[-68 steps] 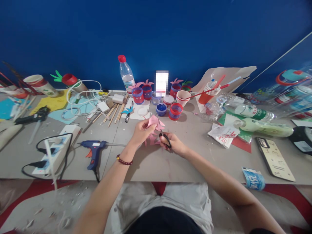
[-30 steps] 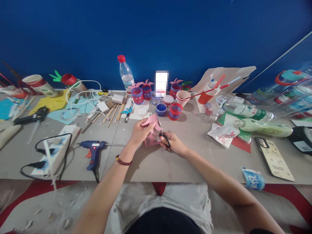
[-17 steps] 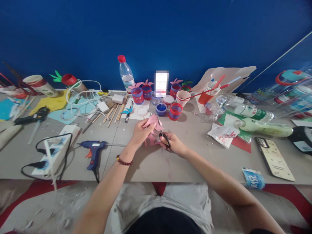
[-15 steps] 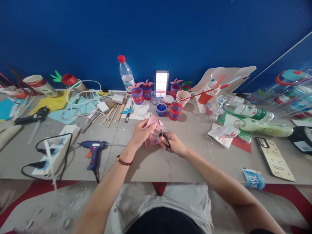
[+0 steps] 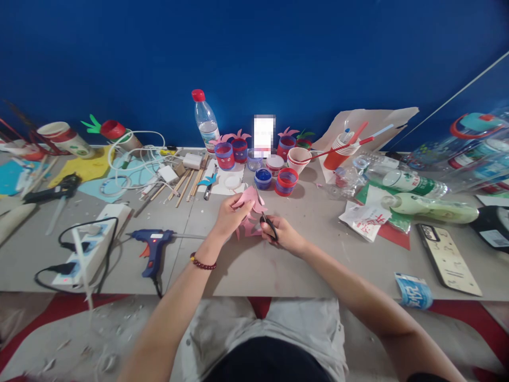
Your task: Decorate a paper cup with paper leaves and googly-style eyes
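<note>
Head view: the left hand [image 5: 231, 215] pinches the pink paper [image 5: 248, 197] between thumb and fingers; the right hand [image 5: 285, 235] is closed around the handles of the black scissors [image 5: 272, 230], whose blades meet the paper's right side. How far the 2 blades gape is too small to tell. More pink cut-out paper [image 5: 251, 229] shows just below the held paper; I cannot tell whether they are joined.

For a clean line, it seems best to feed and turn the paper with the left hand into fairly steady blades, gripping near the cut so the thin sheet does not bend, thumb clear of the line.

Beyond the paper stand the blue paint pot [image 5: 263, 179] and, farther right, the red-and-purple cup [image 5: 286, 183]; the tips point toward them, so forward strokes call for care. Well left of the paper lies the blue glue gun [image 5: 153, 245], red light on, so the left elbow should swing little. Right of the paper, grey tabletop [image 5: 322, 228] stretches to the white packet [image 5: 363, 220], likely the easiest room for turning.
</note>
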A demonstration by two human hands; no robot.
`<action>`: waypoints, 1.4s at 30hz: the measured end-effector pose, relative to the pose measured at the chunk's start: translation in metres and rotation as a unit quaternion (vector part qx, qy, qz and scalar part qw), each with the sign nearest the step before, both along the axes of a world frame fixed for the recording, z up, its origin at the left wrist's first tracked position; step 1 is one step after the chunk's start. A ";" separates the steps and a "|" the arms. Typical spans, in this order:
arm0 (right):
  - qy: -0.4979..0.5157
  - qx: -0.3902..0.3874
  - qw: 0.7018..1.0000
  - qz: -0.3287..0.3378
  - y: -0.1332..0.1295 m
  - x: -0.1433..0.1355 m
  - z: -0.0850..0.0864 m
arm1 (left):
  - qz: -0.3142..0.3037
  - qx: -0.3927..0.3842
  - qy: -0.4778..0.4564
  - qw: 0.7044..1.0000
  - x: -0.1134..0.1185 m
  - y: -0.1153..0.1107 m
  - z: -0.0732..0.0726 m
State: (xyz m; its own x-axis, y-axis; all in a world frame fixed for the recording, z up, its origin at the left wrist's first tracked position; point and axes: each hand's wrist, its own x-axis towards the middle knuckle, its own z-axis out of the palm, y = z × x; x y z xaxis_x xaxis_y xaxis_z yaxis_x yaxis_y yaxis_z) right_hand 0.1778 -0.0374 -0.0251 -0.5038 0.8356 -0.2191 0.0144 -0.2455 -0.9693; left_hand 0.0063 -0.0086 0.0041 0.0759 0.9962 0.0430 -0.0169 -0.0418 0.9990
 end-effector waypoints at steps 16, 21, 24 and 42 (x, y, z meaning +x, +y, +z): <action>0.012 -0.040 0.999 0.001 0.000 0.000 0.000 | 0.066 0.059 -0.010 0.996 -0.004 0.006 -0.005; 0.009 -0.034 0.999 0.006 0.000 0.000 -0.001 | 0.069 0.058 -0.008 0.996 -0.003 0.005 -0.001; 0.007 -0.038 0.999 0.003 0.000 0.000 -0.001 | 0.065 0.049 -0.006 0.997 -0.002 0.005 -0.001; 0.005 -0.034 0.999 0.006 -0.001 0.000 0.001 | 0.045 0.014 -0.010 0.999 -0.003 0.005 -0.002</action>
State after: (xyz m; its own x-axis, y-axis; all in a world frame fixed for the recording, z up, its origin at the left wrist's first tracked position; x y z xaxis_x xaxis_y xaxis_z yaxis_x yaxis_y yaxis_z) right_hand 0.1778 -0.0384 -0.0239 -0.5153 0.8130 -0.2711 0.0087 -0.3113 -0.9503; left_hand 0.0032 -0.0040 0.0025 -0.0144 0.9973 0.0719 -0.0311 -0.0724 0.9969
